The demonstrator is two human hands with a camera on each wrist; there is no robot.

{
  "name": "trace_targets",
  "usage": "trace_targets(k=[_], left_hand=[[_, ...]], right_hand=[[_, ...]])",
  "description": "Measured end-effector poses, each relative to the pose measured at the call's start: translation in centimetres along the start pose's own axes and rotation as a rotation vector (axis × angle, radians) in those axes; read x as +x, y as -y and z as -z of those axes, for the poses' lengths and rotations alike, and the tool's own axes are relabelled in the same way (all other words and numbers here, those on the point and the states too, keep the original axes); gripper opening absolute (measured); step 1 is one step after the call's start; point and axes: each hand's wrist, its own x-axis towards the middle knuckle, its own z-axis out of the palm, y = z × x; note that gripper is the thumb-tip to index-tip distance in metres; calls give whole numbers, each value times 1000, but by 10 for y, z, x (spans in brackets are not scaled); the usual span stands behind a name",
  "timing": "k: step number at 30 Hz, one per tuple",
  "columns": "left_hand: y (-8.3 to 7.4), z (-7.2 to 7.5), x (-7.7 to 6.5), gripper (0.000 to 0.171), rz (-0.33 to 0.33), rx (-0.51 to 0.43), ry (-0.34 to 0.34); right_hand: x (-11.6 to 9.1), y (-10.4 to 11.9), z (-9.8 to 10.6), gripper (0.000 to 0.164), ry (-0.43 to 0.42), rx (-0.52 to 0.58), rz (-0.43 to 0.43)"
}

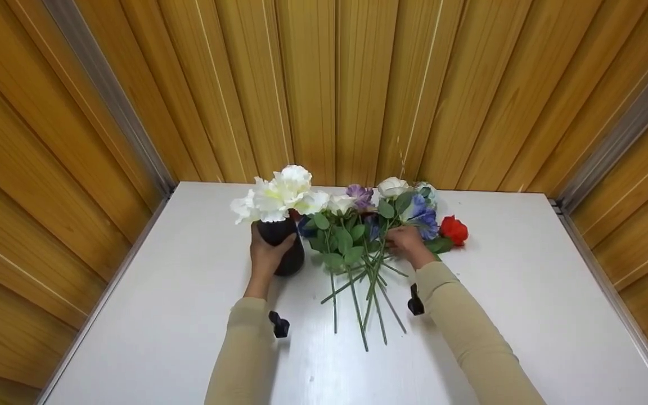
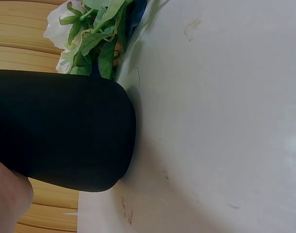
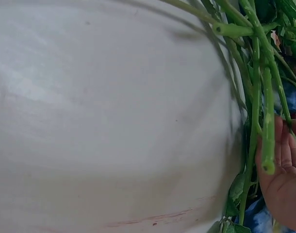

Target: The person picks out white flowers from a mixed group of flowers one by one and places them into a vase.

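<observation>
My left hand (image 1: 266, 257) grips a black vase (image 1: 291, 260) near its top, with the thumb around the side. White ruffled artificial flowers (image 1: 279, 196) stand out of the vase's mouth. In the left wrist view the vase's base (image 2: 121, 138) appears upright on the tabletop. To the right lies a heap of artificial flowers, their green stems (image 1: 358, 304) pointing toward me. Among them my right hand (image 1: 408, 243) pinches a thin green stem (image 3: 285, 104) between thumb and fingers. Which bloom that stem carries I cannot tell. A blue flower (image 1: 426, 218) lies beside this hand.
The white table (image 1: 189, 315) bears the heap, with a white rose (image 1: 393, 187) and purple flower (image 1: 360, 194) at its back and a red rose (image 1: 454, 230) at its right end. Wood-patterned walls (image 1: 335, 90) enclose the back and sides. Black devices (image 1: 280, 325) sit at both wrists.
</observation>
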Motion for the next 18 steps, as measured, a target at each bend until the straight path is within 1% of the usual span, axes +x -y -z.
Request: trace_targets(k=[3,6,9,12,14,18], left_hand=[[0,1,-1,94,4,3,5],[1,1,-1,95,3,2,9],[1,0,0,93,-3,8,7],[0,-1,0,92,-7,7,4],[0,-1,0,92,-9,4,2],[1,0,1,91,-18,11,-3]], right_hand=[[-1,3,0,33,25,35,-8],[-3,6,1,42,46,66,-11],[-5,8,2,47,55,44,-12],[-6,8,3,45,47,3,-2],[-5,6,2,39,32,-16,10],[-2,6,-2,13,15,-49,24]])
